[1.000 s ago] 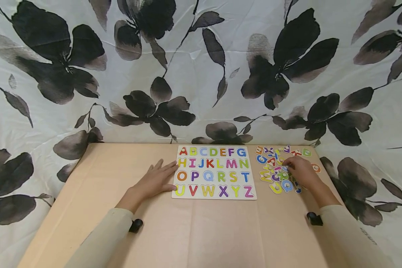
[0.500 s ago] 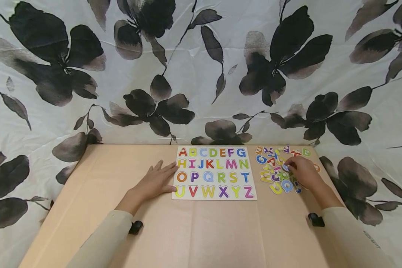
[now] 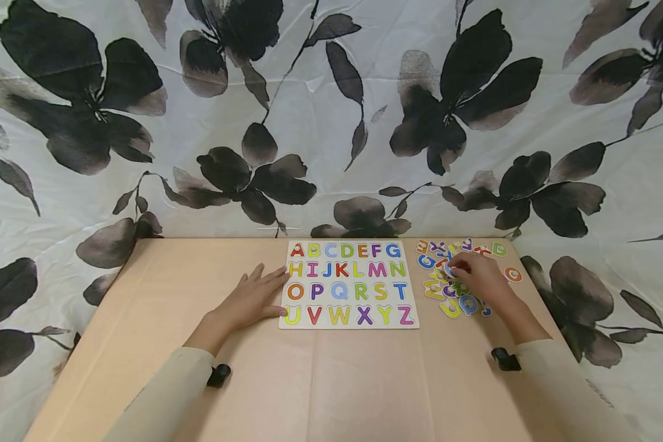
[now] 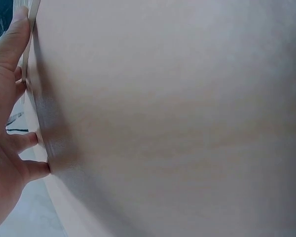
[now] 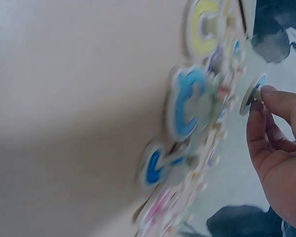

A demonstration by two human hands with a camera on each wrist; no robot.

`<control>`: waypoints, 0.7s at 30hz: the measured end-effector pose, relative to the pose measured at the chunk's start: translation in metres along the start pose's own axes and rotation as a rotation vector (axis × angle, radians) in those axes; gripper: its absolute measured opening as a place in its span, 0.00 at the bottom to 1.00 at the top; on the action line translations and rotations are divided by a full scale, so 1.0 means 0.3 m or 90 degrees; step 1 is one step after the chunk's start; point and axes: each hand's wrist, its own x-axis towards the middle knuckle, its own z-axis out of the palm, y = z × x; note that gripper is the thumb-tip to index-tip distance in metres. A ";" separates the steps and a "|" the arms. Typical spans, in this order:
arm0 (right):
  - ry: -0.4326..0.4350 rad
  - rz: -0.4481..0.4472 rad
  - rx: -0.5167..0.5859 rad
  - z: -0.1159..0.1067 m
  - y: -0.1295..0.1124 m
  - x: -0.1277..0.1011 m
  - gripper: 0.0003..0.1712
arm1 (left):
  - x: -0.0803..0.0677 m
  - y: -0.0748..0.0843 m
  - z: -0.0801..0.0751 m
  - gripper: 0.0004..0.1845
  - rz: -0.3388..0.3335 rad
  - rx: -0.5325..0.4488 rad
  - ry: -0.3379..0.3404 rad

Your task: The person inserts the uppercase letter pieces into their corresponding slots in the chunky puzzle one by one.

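In the head view, a white alphabet puzzle board (image 3: 349, 326) with rows of coloured letters lies mid-table. My left hand (image 3: 252, 298) rests at its left edge, fingers extended and thumb by the yellow U. The left wrist view has that thumb and fingertips along the board's side (image 4: 25, 64). My right hand (image 3: 483, 279) is over the heap of loose letter pieces right of the board. Between thumb and fingers it pinches the peg of a blue letter piece (image 5: 246, 102), raised off the heap; which letter it is, I cannot tell.
Several pegged letter pieces overlap in the heap, with a blue Q (image 3: 468, 305) and a yellow U (image 3: 450, 308) at its near side. An orange O (image 3: 512, 274) lies to the right. Floral cloth (image 3: 364, 92) hangs behind the tan table (image 3: 359, 387).
My right hand has lifted the blue letter piece from the heap and shifted slightly left with it. My left hand stays at the board's edge. The head view has turned a little.
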 end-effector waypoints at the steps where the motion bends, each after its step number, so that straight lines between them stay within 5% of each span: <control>1: -0.002 -0.002 0.008 0.001 -0.012 0.005 0.08 | -0.001 0.000 -0.001 0.48 0.001 -0.002 0.001; 21: -0.053 0.000 0.114 0.101 -0.239 0.159 0.07 | 0.012 -0.002 0.000 0.49 -0.011 0.000 -0.001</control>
